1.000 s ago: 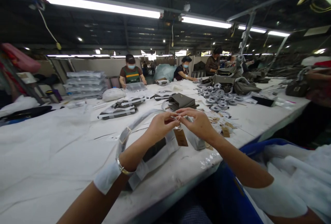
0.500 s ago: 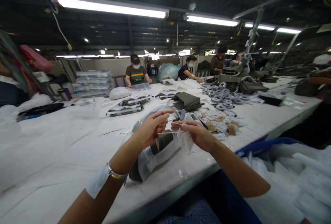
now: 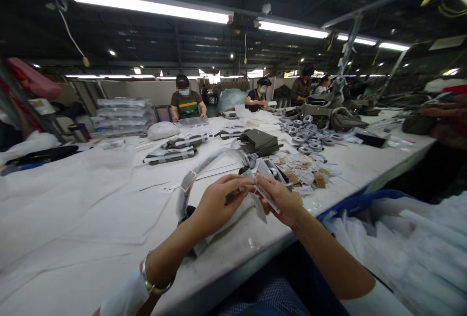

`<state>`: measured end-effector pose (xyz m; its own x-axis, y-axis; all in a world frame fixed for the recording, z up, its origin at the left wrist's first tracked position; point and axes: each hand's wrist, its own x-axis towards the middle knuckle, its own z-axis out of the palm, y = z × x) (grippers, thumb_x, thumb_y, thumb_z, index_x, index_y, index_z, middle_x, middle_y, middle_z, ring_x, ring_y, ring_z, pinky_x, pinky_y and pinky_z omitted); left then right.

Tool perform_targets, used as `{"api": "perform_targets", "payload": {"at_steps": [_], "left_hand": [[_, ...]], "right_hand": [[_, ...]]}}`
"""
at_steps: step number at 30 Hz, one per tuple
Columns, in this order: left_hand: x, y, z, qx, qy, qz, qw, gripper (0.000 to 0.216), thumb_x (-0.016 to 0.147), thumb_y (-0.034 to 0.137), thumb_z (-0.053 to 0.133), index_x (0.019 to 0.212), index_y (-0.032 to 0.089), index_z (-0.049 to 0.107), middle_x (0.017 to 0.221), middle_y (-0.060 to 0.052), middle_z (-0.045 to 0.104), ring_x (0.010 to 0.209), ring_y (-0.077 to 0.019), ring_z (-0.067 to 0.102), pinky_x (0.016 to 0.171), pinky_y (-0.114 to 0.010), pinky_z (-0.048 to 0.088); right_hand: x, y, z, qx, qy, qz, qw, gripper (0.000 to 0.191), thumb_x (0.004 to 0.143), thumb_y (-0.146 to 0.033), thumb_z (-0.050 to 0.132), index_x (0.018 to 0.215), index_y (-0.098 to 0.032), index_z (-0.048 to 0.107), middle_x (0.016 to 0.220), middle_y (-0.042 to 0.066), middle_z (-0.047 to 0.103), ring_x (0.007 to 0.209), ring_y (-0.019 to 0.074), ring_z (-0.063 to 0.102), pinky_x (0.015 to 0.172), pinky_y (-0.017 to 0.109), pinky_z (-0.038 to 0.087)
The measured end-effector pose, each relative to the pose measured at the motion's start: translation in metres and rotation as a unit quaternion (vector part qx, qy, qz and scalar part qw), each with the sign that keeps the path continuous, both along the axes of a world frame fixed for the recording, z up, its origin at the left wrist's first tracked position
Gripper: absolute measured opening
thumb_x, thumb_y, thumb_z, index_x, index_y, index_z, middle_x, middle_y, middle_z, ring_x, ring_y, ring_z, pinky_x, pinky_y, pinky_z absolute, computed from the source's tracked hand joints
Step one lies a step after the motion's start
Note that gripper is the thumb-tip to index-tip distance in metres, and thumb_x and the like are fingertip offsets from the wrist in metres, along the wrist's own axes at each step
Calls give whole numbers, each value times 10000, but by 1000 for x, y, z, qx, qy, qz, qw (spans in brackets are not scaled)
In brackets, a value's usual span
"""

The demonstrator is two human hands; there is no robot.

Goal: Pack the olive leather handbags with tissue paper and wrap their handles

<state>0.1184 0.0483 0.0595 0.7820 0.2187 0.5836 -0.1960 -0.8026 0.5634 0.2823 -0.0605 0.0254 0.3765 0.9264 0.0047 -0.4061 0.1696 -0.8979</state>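
Note:
My left hand (image 3: pixel 215 204) and my right hand (image 3: pixel 279 198) meet above the near edge of the white table (image 3: pixel 73 209). Both pinch a small clear plastic sleeve (image 3: pixel 265 195) held between the fingertips. Under the hands lies a dark bag wrapped in white paper (image 3: pixel 219 221), its wrapped strap (image 3: pixel 204 167) arching up behind my left hand. A heap of brown paper tags (image 3: pixel 306 172) lies just beyond my right hand.
A dark olive bag (image 3: pixel 260 140) and wrapped straps (image 3: pixel 171 153) lie mid-table, with several grey rolled pieces (image 3: pixel 306 138) farther right. A blue bin of white wrapping (image 3: pixel 408 243) stands at my right. Masked workers (image 3: pixel 185 104) sit at the far side. Stacked clear packets (image 3: pixel 122 116) stand at the left.
The brown tag that hung between my hands is gone from them. Both hands have dropped lower, toward the table edge, and now pinch a clear sleeve.

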Motion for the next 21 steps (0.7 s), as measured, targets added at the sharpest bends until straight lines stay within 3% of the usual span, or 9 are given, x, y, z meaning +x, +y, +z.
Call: {"api": "perform_targets", "payload": {"at_steps": [5,9,12,15,21], "left_hand": [[2,-10,-8,-52,-28,26,998,223,858,360,707,1061,270,688,1154,-56,638,1024,-209,626,810,-292,551],[8,-15,-22,-117,-16,82,990,316,747,408,814,945,229,645,917,-11,657,811,-178,626,647,-260,510],[14,-19,-34,-155,16,77,985,258,754,372,808,892,216,656,812,12,675,728,-165,619,647,-264,480],[18,-21,-39,-179,0,73,981,134,820,317,743,911,228,700,839,14,705,748,-159,628,699,-263,476],[13,-13,-33,-134,9,83,987,124,906,330,622,889,228,689,874,3,695,801,-167,622,731,-261,465]], "right_hand": [[0,0,-7,20,97,-10,995,171,825,-345,766,844,-197,681,931,28,745,826,100,716,417,46,476],[0,-1,-6,39,204,-2,978,149,846,-307,751,814,-205,646,999,9,741,874,83,718,449,36,503],[-2,1,-8,61,237,30,969,147,841,-299,759,837,-201,649,1012,7,739,900,81,715,471,30,508],[-5,3,-12,75,259,55,961,127,862,-297,735,867,-193,663,1030,11,737,916,74,710,492,23,509],[-1,2,-25,62,265,56,961,89,874,-265,717,903,-185,690,1076,19,731,941,80,703,505,21,514]]}}
